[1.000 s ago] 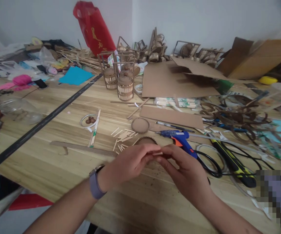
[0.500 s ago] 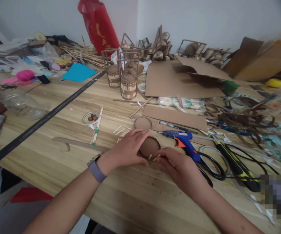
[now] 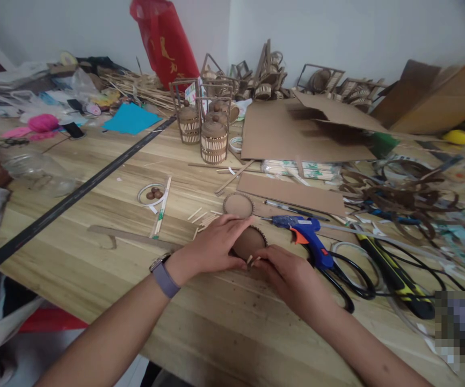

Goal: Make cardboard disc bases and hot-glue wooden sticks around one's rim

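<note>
Cardboard disc: steadied by spread left hand.
Short stick: seemingly pinched by right hand; best squared against rim.

Your left hand and right hand have come apart. The left is now at the left side of the round brown tray, the right by its near edge, and more of it shows.

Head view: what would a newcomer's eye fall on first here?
Most likely the tilted red bag, bright against the pale wall at the back. Next, perhaps, the blue glue gun just beyond the right hand. Then, near the centre, the left hand at the round brown tray.
</note>
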The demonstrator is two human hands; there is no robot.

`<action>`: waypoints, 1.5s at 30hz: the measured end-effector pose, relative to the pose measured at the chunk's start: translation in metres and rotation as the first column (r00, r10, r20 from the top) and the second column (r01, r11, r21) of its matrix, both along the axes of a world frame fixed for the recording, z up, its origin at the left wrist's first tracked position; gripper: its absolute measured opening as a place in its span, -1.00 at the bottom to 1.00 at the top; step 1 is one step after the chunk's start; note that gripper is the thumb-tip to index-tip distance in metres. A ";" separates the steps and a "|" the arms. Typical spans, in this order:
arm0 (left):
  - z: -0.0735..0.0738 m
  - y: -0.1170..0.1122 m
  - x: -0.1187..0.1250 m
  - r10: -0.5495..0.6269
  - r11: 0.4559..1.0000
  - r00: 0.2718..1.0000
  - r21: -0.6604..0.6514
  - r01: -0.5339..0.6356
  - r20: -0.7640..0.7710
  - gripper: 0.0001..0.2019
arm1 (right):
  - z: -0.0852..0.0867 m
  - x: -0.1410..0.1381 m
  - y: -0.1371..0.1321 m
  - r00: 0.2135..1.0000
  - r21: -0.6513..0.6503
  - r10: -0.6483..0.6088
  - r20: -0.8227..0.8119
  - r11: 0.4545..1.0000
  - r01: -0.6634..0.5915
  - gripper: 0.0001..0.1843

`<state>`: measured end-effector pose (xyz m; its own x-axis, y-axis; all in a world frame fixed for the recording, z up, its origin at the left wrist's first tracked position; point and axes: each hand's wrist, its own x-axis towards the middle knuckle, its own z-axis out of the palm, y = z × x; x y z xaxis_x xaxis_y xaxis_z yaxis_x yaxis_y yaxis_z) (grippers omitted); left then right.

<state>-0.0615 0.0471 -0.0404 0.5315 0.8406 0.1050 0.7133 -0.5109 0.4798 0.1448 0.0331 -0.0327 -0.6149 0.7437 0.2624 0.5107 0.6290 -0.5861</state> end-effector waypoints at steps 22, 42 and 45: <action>0.001 0.000 0.002 -0.012 1.000 0.999 -0.002 0.012 0.035 -0.18 | -0.014 0.002 0.002 0.998 0.155 0.044 0.033 0.987 -0.048 -0.78; 0.002 -0.007 0.003 0.019 1.000 1.000 -0.007 -0.018 0.024 -0.22 | 0.023 0.042 0.021 0.924 0.267 -0.359 0.131 0.910 0.316 -0.60; 0.002 -0.010 0.008 0.044 0.998 0.999 0.047 -0.045 0.017 -0.17 | 0.027 0.063 0.035 0.786 0.291 -0.547 0.286 0.832 0.473 -0.53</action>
